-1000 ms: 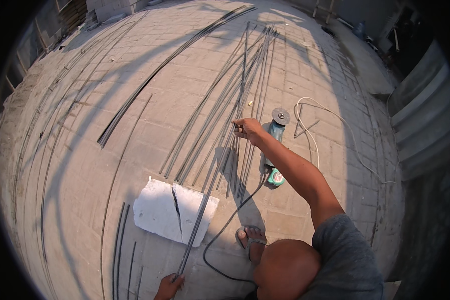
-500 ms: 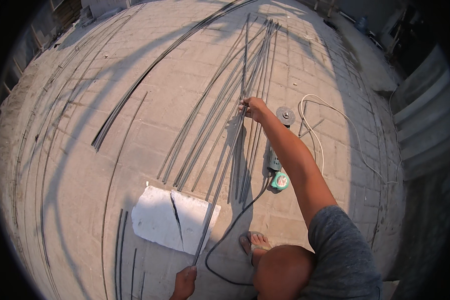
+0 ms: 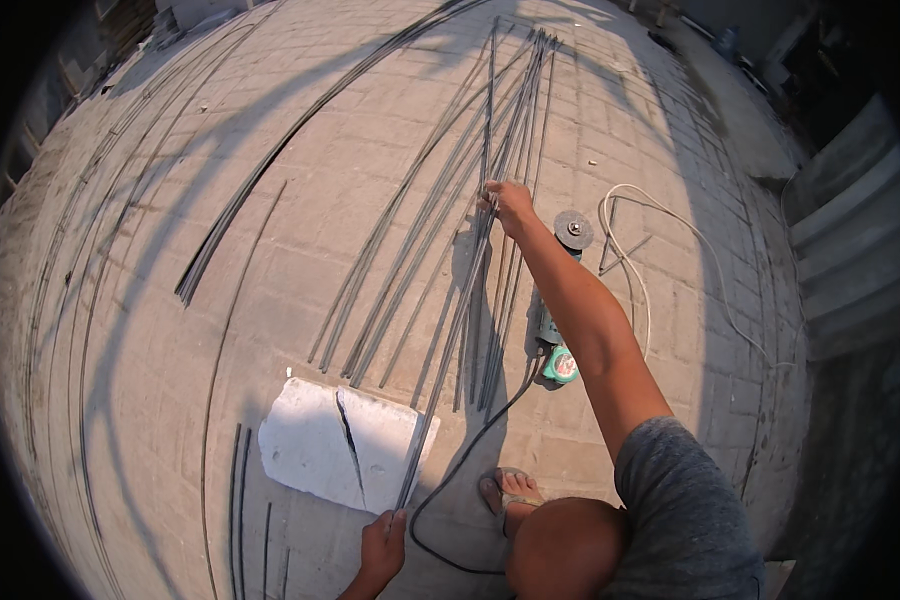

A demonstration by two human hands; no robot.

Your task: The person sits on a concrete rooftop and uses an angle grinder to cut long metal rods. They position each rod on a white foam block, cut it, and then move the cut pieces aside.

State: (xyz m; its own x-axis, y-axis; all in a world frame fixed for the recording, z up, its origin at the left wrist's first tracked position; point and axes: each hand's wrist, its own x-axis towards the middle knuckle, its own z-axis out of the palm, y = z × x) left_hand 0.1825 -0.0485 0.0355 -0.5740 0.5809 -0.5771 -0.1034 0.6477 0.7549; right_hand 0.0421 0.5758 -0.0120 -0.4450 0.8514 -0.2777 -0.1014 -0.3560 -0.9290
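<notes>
hand, left [image 3: 382,543]: nearest item, at lower edge; with fingers pressed together and curled round the near end of the held rods; shifted rightward and forward within the last second.
foot, sandalled [image 3: 518,487]: flat on the paving [image 3: 282,312], right of that hand.
cord, dark [image 3: 465,452]: curved between foot and slab, leading up toward the grinder.
slab, white [image 3: 305,435]: lying flat, cracked across; overlapped in view by the rods near its right edge, contact impossible to tell.
rods, held [image 3: 437,385]: few, slim, grey; slanting between both hands, carried forward with them; judged a lengthwise repositioning, under control at two well-separated points.
case, round, teal [image 3: 560,365]: probably a tape measure; just beside the grinder's near end.
grinder, angle [image 3: 574,231]: on paving, partly hidden behind the right forearm, disc at far end.
hand, right [image 3: 507,206]: farther out than a second ago; apparently pinching the held rods, exact finger placement too small to tell.
rods, loose [image 3: 525,108]: fanned under and beyond that hand, converging at far end.
bundle, dark [image 3: 208,248]: left of the fan, bending away into the distance.
</notes>
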